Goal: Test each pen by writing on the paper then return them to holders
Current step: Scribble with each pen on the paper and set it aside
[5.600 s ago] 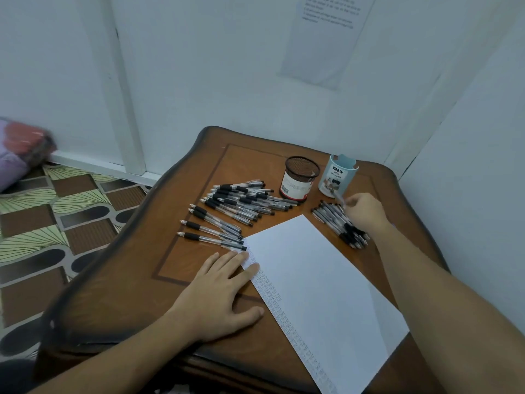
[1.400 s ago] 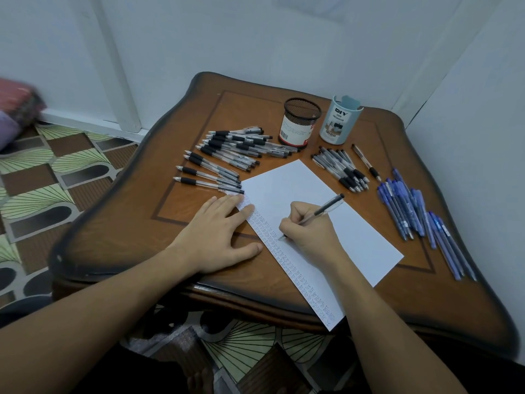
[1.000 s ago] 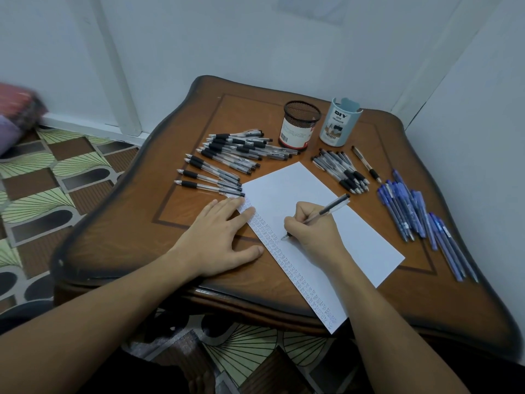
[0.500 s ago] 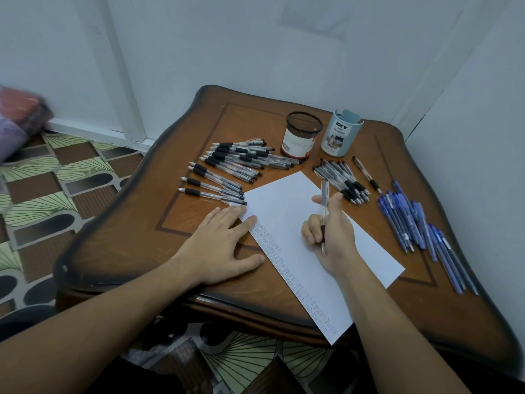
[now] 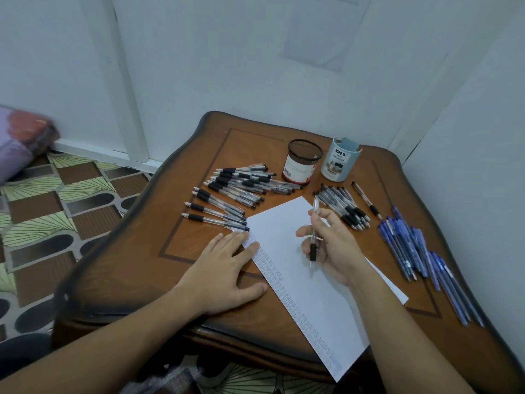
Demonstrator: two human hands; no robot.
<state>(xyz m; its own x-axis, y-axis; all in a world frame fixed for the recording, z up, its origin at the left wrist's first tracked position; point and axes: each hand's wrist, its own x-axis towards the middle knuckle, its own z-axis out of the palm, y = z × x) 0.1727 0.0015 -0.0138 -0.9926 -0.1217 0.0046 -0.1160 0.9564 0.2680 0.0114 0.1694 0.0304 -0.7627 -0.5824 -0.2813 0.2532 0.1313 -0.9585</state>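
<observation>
A white sheet of paper (image 5: pixel 287 248) lies on the brown wooden table (image 5: pixel 136 268), with a column of small writing along its left edge. My left hand (image 5: pixel 224 271) lies flat on the table, fingertips on the paper's left edge. My right hand (image 5: pixel 332 248) is raised above the paper and holds a clear black-grip pen (image 5: pixel 314 228) upright, tip pointing toward me. A dark mesh holder (image 5: pixel 301 162) and a pale blue holder (image 5: pixel 339 160) stand at the back of the table.
Several black-grip pens (image 5: pixel 235 189) lie left of the paper, another bunch (image 5: pixel 345 207) and a single pen (image 5: pixel 366 199) to its right. Blue pens (image 5: pixel 414 248) lie near the right wall. The table sits in a white-walled corner, with patterned floor on the left.
My right hand stopped writing, lifted off the paper and turned the pen from a writing slant to upright. The left hand has stayed on the paper's edge. The view has tilted up slightly.
</observation>
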